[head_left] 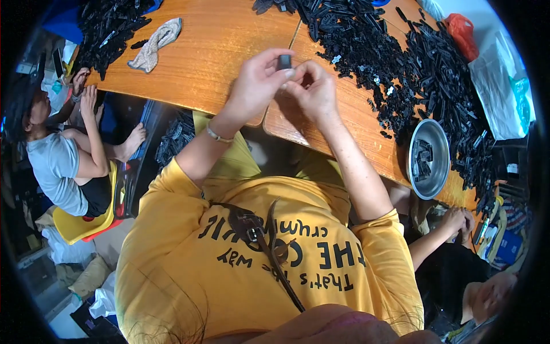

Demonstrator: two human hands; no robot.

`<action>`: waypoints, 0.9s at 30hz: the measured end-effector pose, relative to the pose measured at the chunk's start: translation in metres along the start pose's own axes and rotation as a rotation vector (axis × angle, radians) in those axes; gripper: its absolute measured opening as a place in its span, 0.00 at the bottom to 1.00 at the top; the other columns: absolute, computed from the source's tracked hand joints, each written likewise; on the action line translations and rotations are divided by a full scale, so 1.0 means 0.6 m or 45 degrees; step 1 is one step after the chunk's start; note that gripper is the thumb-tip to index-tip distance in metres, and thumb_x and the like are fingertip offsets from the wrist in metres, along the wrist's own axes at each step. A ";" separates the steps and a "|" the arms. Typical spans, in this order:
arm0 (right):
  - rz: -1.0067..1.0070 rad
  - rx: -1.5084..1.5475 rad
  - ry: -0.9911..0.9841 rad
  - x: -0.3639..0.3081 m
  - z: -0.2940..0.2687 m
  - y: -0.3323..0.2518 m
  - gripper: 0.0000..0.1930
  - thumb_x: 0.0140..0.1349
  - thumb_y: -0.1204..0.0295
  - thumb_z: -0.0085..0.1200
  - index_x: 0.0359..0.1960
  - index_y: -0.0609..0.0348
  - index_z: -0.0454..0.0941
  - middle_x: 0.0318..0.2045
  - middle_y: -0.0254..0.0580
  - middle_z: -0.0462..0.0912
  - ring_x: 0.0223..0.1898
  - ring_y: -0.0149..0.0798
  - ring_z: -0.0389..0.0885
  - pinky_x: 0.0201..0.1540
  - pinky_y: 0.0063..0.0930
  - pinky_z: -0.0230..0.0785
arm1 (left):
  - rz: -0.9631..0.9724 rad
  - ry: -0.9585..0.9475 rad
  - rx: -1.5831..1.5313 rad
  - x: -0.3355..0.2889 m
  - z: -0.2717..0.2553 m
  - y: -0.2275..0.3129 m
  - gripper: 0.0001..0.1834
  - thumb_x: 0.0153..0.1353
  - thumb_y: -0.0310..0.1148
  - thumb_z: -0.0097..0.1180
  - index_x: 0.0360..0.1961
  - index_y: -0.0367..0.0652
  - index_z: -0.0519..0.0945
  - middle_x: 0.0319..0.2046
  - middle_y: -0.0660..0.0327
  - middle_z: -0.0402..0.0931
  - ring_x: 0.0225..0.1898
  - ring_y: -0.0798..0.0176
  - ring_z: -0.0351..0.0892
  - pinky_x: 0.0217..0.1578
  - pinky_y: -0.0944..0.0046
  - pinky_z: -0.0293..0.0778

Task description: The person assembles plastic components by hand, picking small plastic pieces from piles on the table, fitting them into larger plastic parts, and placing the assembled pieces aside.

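Observation:
My left hand (pixel 258 80) is raised over the table's front edge, gripping a small dark rectangular plastic piece (pixel 284 62) between thumb and fingers. Close beside it, my right hand (pixel 314 89) is closed, its thumb and forefinger pinched together against the left thumb tip. Whatever those right fingertips hold is hidden. A large heap of small black plastic parts (pixel 366 51) spreads over the table to the right of my hands. Near my right forearm stands a round metal bowl (pixel 443 172) with several black pieces inside.
The wooden table (pixel 229 40) has a seam between its boards. A crumpled cloth (pixel 157 45) and another black heap (pixel 106 34) lie left. A red bag (pixel 462 37) and white bag (pixel 501 86) sit far right. One person (pixel 63 160) sits left, another (pixel 452 275) right.

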State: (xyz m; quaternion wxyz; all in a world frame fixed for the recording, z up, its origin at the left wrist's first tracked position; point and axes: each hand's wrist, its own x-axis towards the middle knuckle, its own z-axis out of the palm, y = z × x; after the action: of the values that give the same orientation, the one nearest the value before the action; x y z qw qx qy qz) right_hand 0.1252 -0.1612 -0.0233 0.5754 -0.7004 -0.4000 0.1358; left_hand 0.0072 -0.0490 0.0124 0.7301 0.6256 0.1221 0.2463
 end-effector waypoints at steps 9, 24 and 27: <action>-0.293 -0.292 -0.408 0.021 -0.013 -0.021 0.10 0.58 0.68 0.73 0.38 0.57 0.87 0.33 0.44 0.88 0.34 0.39 0.87 0.40 0.31 0.80 | -0.426 -0.040 0.777 -0.156 -0.264 0.120 0.14 0.70 0.23 0.58 0.56 0.39 0.83 0.45 0.62 0.85 0.49 0.70 0.81 0.54 0.67 0.76; -0.402 -1.239 -0.279 0.110 -0.119 0.039 0.04 0.60 0.78 0.56 0.37 0.58 0.80 0.38 0.53 0.82 0.32 0.55 0.88 0.34 0.46 0.82 | 1.010 -0.273 1.613 0.304 -0.030 -0.068 0.11 0.63 0.28 0.61 0.45 0.50 0.87 0.40 0.59 0.80 0.49 0.54 0.80 0.48 0.55 0.80; -0.379 -1.226 -0.344 0.101 -0.123 0.035 0.05 0.61 0.77 0.56 0.38 0.58 0.78 0.38 0.54 0.82 0.32 0.55 0.88 0.34 0.46 0.81 | 1.099 -0.377 1.668 0.327 -0.034 -0.079 0.07 0.60 0.26 0.61 0.39 0.48 0.85 0.39 0.62 0.79 0.49 0.56 0.80 0.49 0.58 0.80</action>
State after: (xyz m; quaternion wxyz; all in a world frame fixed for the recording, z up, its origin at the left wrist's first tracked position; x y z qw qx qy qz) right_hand 0.2205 -0.1696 -0.0041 0.1446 -0.7973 -0.5831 -0.0577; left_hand 0.1738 0.0644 -0.0121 0.0628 0.9457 -0.1092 0.2998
